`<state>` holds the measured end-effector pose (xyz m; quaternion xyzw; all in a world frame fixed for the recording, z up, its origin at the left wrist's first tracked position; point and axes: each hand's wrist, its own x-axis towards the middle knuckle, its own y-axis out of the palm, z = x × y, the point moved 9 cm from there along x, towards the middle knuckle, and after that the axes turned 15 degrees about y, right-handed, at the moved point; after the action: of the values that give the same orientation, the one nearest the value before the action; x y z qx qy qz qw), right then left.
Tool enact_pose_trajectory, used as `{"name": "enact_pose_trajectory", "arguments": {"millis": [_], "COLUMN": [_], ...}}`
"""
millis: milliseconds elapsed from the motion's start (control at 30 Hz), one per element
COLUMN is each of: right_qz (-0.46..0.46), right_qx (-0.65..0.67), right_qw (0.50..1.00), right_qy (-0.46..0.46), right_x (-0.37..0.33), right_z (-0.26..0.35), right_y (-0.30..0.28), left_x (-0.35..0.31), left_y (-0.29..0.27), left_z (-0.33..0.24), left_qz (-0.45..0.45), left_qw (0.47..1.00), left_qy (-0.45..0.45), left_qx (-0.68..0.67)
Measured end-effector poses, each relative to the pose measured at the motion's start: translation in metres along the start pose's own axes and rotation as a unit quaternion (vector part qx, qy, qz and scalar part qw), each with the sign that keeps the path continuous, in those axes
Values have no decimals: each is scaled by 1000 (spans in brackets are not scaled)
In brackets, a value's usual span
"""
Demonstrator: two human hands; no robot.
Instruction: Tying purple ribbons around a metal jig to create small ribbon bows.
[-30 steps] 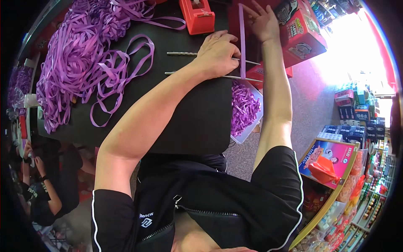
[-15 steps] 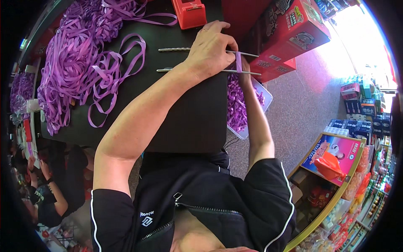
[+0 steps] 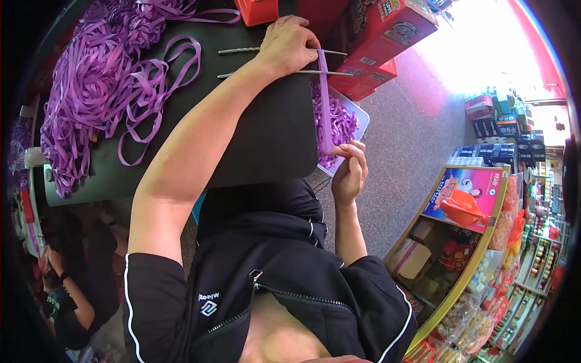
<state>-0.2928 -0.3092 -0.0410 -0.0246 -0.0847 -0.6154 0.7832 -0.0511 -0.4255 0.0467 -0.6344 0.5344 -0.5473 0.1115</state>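
Observation:
Two thin metal rods (image 3: pixel 241 51) lie roughly parallel on the black table and jut past its right edge. A purple ribbon (image 3: pixel 326 112) passes over their outer ends and stretches down toward me. My left hand (image 3: pixel 285 47) rests palm down over the rods. Its fingers are bent, with the tips at the ribbon's upper end; the palm side is hidden. My right hand (image 3: pixel 351 172), off the table's right side, pinches the ribbon's lower end between thumb and fingers. Below the ribbon, a clear plastic bin (image 3: pixel 361 124) holds many short purple ribbon pieces (image 3: pixel 344 121).
A big tangled heap of purple ribbon (image 3: pixel 91 91) covers the left of the black table (image 3: pixel 260 145). Behind my left hand stands a red holder (image 3: pixel 257 11). Red cartons (image 3: pixel 387 36) are stacked at the far right. A glass-fronted counter (image 3: pixel 448 242) is right; another person (image 3: pixel 75 296) sits left.
My right hand has come from beside the rods toward me, drawing out a longer stretch of ribbon. My left hand stays by the rods. The whole view has shifted slightly.

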Motion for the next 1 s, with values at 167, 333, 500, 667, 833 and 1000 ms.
{"name": "enact_pose_trajectory", "arguments": {"millis": [167,333,500,667,833,1000], "right_qz": [-1,18,82,201,247,291], "right_qx": [91,110,178,102,58,152], "right_qw": [995,989,966,965,967,940], "right_qy": [-48,-101,-165,-136,-29,87], "right_x": [4,13,58,153,240,268], "right_z": [35,55,104,141,98,33], "right_y": [6,10,28,78,94,98], "left_x": [0,-2,-3,-2,-1,-2], "left_y": [2,-1,-3,-3,-4,-5], "left_z": [3,-1,1,1,0,-2], "left_qz": [15,15,6,11,18,27], "left_qw": [1000,1000,1000,1000,999,999], "left_qy": [-10,-18,-20,-22,-35,-27], "left_qx": [1,-1,-5,-9,-5,-9]}}
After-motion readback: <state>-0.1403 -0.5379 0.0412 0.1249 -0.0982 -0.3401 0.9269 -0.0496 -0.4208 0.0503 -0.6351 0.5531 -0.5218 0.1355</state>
